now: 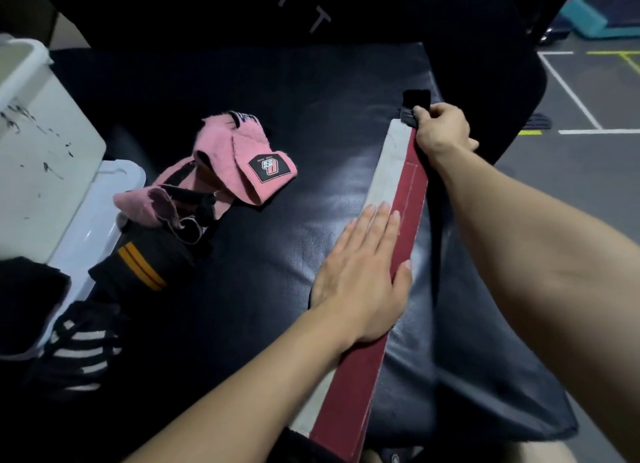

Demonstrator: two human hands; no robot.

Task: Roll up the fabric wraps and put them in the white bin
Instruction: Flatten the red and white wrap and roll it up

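A long red and grey fabric wrap (391, 240) is lying stretched out flat along the right part of a black padded mat (263, 123), running from the near edge up toward the far right corner. The right hand (441, 130) is pinching the wrap's far end, its fingers curled round the black tab (416, 99) there. The left hand (363, 272) is pressing down on the middle of the wrap with its fingers straight and held together, palm flat on the fabric. To the left on the mat, a pink wrap (239, 164) with a black patch is lying loosely crumpled, well apart from the red one. Just beside it, nearer the left edge, a black wrap with orange stripes (142, 272) is sitting, and a black and white striped wrap (79, 351) is lying below that. The white bin (38, 143) is standing at the left edge, with a clear plastic lid or tray (104, 220) showing beneath its near side.
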